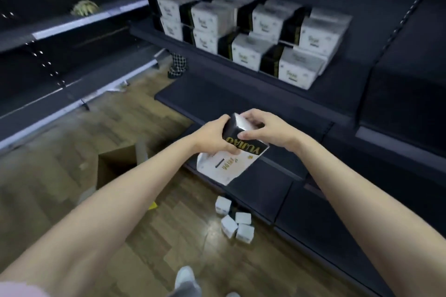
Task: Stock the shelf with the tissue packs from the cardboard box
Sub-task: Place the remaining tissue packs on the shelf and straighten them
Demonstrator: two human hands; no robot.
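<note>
Both hands hold one white-and-black plastic-wrapped tissue pack in front of the dark metal shelf — the left hand curled round its black end, the right hand pinching the top. On that shelf, matching stocked packs sit in stacked rows. Left of the shelf stands an open brown cardboard box; below the shelf, four small white packs lie on the wooden floor.

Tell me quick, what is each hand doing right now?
Left hand: closed on the tissue pack, gripping its dark end.
Right hand: closed on the same tissue pack, fingers curled over its top.
</note>
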